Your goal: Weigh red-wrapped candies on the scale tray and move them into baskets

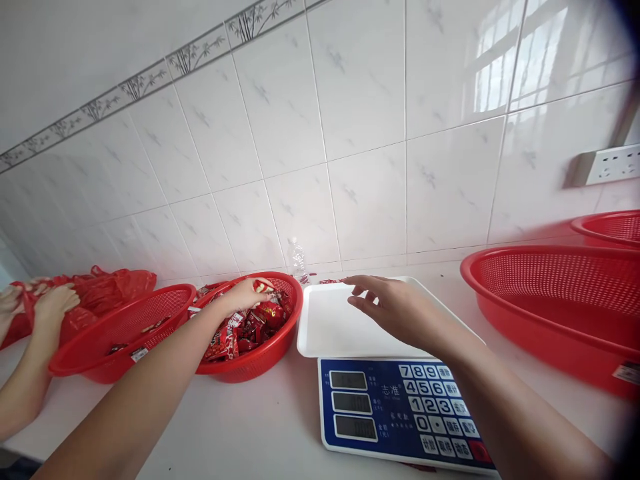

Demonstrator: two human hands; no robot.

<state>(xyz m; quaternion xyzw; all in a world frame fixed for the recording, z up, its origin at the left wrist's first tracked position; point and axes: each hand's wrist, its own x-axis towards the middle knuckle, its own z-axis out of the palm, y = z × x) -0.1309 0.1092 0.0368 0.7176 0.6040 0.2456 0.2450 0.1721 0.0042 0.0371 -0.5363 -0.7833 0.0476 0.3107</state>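
Note:
My left hand is over a red plastic basket heaped with red-wrapped snack packets. Its fingers are closed around a small wrapped candy showing red and yellow. Above the white tray of a digital scale, my right hand hangs with thumb and fingers apart and nothing between them. The scale's blue panel faces me, with three displays on its left and a keypad on its right. My right forearm covers part of the keypad.
Left of the full basket stands another red basket with a few packets. A co-worker's hands grip red plastic bags at the far left. A clear bottle stands by the tiled wall. More red baskets are at right.

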